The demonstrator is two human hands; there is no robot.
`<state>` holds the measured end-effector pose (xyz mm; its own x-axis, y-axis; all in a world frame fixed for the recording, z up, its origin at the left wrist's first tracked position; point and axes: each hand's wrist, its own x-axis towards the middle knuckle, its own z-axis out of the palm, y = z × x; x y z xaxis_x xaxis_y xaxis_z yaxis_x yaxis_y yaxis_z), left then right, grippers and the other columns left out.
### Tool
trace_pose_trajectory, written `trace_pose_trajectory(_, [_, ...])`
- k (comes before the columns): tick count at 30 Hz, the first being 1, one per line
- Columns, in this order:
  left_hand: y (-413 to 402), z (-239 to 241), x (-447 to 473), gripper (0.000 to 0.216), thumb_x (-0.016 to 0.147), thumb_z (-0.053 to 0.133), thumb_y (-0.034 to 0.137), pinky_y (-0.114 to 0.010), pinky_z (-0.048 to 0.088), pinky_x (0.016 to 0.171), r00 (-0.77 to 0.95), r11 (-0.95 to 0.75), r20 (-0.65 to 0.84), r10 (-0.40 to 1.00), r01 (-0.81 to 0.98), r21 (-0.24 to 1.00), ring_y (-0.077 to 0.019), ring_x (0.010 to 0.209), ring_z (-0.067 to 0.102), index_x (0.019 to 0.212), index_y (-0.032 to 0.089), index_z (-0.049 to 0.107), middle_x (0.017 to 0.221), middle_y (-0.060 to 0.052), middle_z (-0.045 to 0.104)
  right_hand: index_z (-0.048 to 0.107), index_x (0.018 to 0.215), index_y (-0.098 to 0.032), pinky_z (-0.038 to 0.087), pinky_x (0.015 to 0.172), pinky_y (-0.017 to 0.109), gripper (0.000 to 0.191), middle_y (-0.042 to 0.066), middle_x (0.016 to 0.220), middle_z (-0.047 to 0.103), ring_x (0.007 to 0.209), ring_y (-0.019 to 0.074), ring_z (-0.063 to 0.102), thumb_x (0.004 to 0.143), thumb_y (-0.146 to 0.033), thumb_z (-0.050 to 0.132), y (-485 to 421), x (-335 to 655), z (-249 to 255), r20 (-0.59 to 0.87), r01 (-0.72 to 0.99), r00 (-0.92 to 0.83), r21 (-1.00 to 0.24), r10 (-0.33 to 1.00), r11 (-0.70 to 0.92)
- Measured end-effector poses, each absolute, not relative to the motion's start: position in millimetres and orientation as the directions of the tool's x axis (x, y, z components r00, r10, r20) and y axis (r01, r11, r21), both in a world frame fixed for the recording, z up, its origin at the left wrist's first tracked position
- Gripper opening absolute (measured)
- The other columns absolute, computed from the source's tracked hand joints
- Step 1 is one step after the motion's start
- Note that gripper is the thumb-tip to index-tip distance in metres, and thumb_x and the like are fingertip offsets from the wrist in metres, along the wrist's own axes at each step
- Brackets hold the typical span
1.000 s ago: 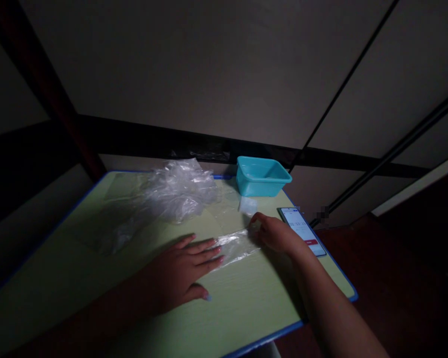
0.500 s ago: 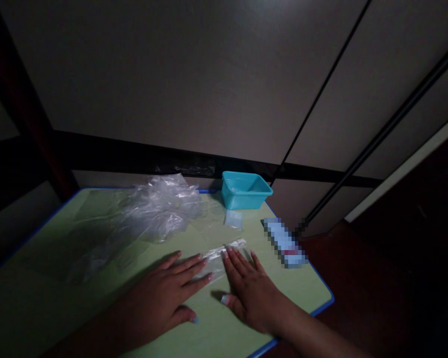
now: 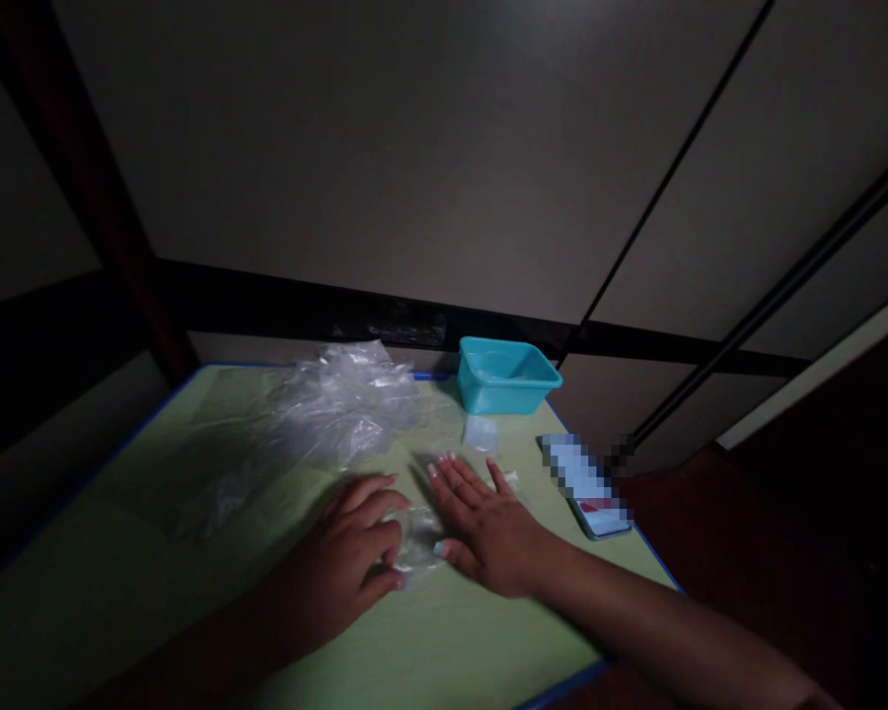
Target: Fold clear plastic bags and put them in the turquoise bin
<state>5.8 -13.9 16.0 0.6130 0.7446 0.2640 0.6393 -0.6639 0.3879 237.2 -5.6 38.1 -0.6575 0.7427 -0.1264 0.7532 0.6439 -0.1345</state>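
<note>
A small clear plastic bag [image 3: 419, 540] lies flat on the light green table, partly hidden under my right hand. My left hand [image 3: 351, 557] is at the bag's left edge with its fingers bent, thumb and index tips close together on the plastic. My right hand [image 3: 492, 528] lies flat across the bag, fingers stretched out and thumb apart. A crumpled heap of clear plastic bags [image 3: 355, 399] is beyond my left hand. Past my right fingertips sits a small pale folded packet [image 3: 481, 434].
A turquoise plastic basket [image 3: 507, 394] stands at the table's far edge with something pale inside. A phone [image 3: 588, 493] with a blurred screen lies near the right edge. The table [image 3: 385, 661] has a blue rim, and a cabinet front [image 3: 385, 148] rises behind it.
My left fingers went from flat to bent at the bag's left edge. My right hand slid forward over the bag, covering more of it. The view shifted slightly.
</note>
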Motion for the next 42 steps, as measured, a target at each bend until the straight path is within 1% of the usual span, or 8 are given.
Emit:
trace_pose_trajectory(7, [-3,10,-7,0.015,0.069,0.073,0.027,-0.045,0.032,0.102,0.683,-0.64,0.116,0.721,0.592,0.49,-0.0313,0.129,0.029,0.066,0.02,0.06,0.129,-0.002,0.053,0.003,0.15,-0.018,0.002,0.112,0.055,0.062,0.008,0.155,0.001,0.144,0.02,-0.001,0.097,-0.041,0.026,5,223,19,-0.102,0.709,-0.702,-0.196,0.705,0.677])
trace_pose_trajectory(11, [2,9,-19,0.02,0.07,0.074,0.038,-0.047,0.028,0.105,0.726,-0.657,0.049,0.686,0.59,0.47,-0.0337,0.133,0.022,0.065,0.021,0.064,0.137,-0.001,0.047,0.005,0.15,-0.02,-0.001,0.111,0.056,0.061,0.007,0.156,0.0,0.143,0.0211,-0.002,0.097,-0.041,0.027,4,225,15,-0.091,0.735,-0.671,-0.212,0.736,0.644])
trace_pose_trajectory(18, [10,28,-35,0.02,0.081,0.065,0.035,-0.046,0.022,0.108,0.69,-0.633,0.016,0.723,0.654,0.413,-0.0319,0.134,0.018,0.071,0.018,0.064,0.141,-0.005,0.04,0.007,0.15,-0.02,-0.011,0.107,0.06,0.062,0.008,0.155,0.003,0.144,0.0238,0.002,0.096,-0.042,0.028,5,226,12,-0.023,0.761,-0.634,-0.196,0.773,0.618])
trace_pose_trajectory(24, [11,34,-33,0.038,0.065,0.075,0.055,-0.039,0.034,0.09,0.72,-0.655,0.032,0.693,0.61,0.446,-0.0283,0.107,0.04,0.074,0.02,0.063,0.109,-0.006,0.051,0.003,0.15,-0.019,-0.01,0.107,0.061,0.065,0.009,0.155,0.008,0.143,0.0271,0.007,0.096,-0.041,0.03,-2,235,15,0.076,0.756,-0.628,-0.176,0.774,0.631])
trace_pose_trajectory(27, [9,34,-32,0.027,0.07,0.076,0.043,-0.033,0.035,0.081,0.751,-0.662,-0.018,0.66,0.593,0.458,-0.0221,0.093,0.044,0.071,0.019,0.063,0.092,-0.003,0.052,0.001,0.15,-0.023,-0.005,0.108,0.062,0.068,0.009,0.155,0.011,0.142,0.0313,0.012,0.095,-0.042,0.035,-9,239,17,0.077,0.718,-0.665,-0.208,0.743,0.665])
trace_pose_trajectory(31, [9,32,-36,0.011,0.081,0.066,0.025,-0.03,0.035,0.079,0.779,-0.647,-0.061,0.624,0.558,0.52,-0.019,0.09,0.045,0.072,0.02,0.062,0.089,-0.002,0.052,0.009,0.15,-0.027,0.0,0.11,0.06,0.066,0.007,0.155,0.008,0.142,0.0298,0.012,0.094,-0.043,0.04,-15,241,21,0.049,0.618,-0.759,-0.26,0.649,0.742])
trace_pose_trajectory(35, [10,30,-38,0.008,0.081,0.062,0.019,-0.03,0.035,0.081,0.773,-0.638,-0.043,0.633,0.552,0.537,-0.0189,0.089,0.045,0.073,0.019,0.06,0.088,-0.002,0.052,0.023,0.146,-0.037,-0.001,0.109,0.06,0.059,0.002,0.155,0.012,0.143,0.0281,0.009,0.092,-0.043,0.046,-18,241,24,0.02,0.513,-0.84,-0.3,0.543,0.804])
trace_pose_trajectory(42, [7,43,-40,0.012,0.087,0.051,0.018,-0.028,0.037,0.078,0.773,-0.592,-0.143,0.618,0.577,0.563,-0.0178,0.087,0.046,0.076,0.018,0.056,0.088,-0.003,0.051,0.023,0.145,-0.037,0.0,0.108,0.063,0.06,0.003,0.155,0.011,0.142,0.0311,0.005,0.091,-0.051,0.045,-19,239,22,-0.029,0.54,-0.826,-0.323,0.562,0.777])
